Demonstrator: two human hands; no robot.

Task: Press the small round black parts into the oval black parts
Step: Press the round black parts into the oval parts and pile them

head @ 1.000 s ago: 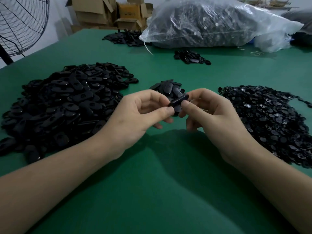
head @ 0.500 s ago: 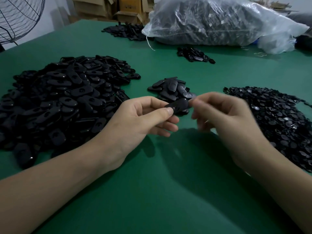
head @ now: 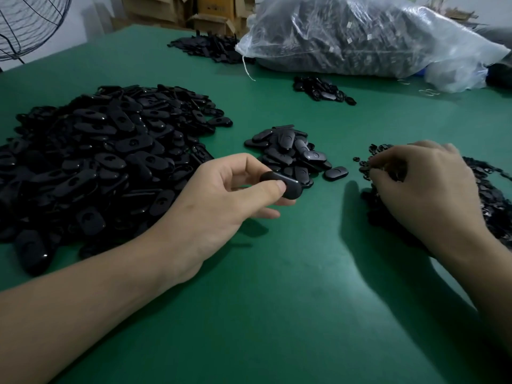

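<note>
Green table top [head: 277,314], wide and flat. Far side: clear plastic bag [head: 360,37] stuffed with dark pieces. Left: large heap of oval black plastic parts [head: 97,162]. Right: spread of small round black parts [head: 493,195]. Centre: small pile of oval black parts [head: 291,153]. Left hand [head: 221,206] just beside that pile, thumb and curled fingers pinching a single oval black plastic part [head: 285,184]. Right hand [head: 424,195] knuckles up, fingers bent down into the round parts; hold on any piece impossible to tell.

Left hand [head: 221,200] pinching, right hand [head: 424,187] palm down, fingers curled
</note>
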